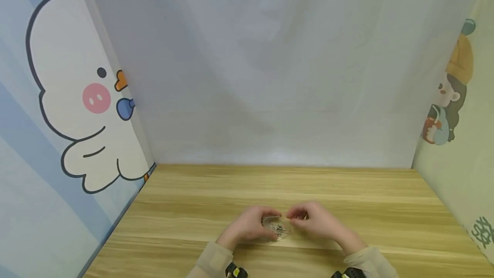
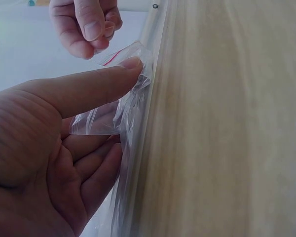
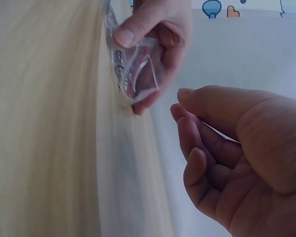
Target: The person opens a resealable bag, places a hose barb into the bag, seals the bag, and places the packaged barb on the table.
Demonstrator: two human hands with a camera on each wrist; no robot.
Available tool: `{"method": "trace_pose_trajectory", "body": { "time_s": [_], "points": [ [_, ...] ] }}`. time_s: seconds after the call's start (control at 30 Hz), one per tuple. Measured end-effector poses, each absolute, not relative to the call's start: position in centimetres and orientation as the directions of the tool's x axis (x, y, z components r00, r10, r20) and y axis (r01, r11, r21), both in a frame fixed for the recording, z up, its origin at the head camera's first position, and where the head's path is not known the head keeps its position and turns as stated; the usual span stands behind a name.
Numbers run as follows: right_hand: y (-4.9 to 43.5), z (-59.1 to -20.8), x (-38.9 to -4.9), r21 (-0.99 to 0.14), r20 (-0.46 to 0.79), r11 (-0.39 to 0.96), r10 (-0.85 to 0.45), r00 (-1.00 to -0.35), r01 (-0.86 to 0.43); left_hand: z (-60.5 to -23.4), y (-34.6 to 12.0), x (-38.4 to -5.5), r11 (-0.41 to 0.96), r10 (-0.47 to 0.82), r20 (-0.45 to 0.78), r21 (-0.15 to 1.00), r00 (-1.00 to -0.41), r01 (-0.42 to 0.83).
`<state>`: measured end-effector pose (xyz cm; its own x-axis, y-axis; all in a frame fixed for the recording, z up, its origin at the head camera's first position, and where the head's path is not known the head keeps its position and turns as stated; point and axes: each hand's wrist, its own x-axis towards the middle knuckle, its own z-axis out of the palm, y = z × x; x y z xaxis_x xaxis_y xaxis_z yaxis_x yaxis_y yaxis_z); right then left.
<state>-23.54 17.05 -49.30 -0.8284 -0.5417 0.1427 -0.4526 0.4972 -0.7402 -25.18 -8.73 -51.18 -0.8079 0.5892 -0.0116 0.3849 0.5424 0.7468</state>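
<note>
My left hand (image 1: 252, 224) holds a small clear zip bag (image 3: 138, 74) between thumb and fingers, low over the wooden table. Along the bag's edge runs a red line, and small dark, shiny pieces show inside, too small to name. In the left wrist view, the thumb of the left hand (image 2: 64, 118) presses on the plastic. Just right of the bag, my right hand (image 1: 318, 222) has its fingers bent, with thumb and index tips close together. Whether the right hand (image 3: 237, 143) pinches something tiny between these tips is not visible.
The wood-grain table (image 1: 185, 200) lies beneath both hands. A pale grey sheet (image 1: 270, 76) hangs behind it. Cartoon-printed panels flank the table, a white figure (image 1: 65, 55) at left and a girl (image 1: 449, 98) at right.
</note>
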Motion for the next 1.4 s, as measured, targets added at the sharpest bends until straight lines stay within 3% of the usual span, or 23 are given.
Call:
{"method": "trace_pose_trajectory", "body": {
  "time_s": [0.57,1.4],
  "points": [
    [21.5,-49.0,-24.4,-0.731,0.066,0.568,-0.492,-0.868,-0.378,-51.3,-8.8,-25.2,0.542,0.581,-0.030,0.760,-0.813,0.359],
    [26.0,-49.3,-24.5,-0.769,-0.128,0.585,-0.536,-0.835,-0.258,-51.4,-8.7,-25.2,0.551,0.573,-0.043,0.760,-0.818,0.346]
  ]
}}
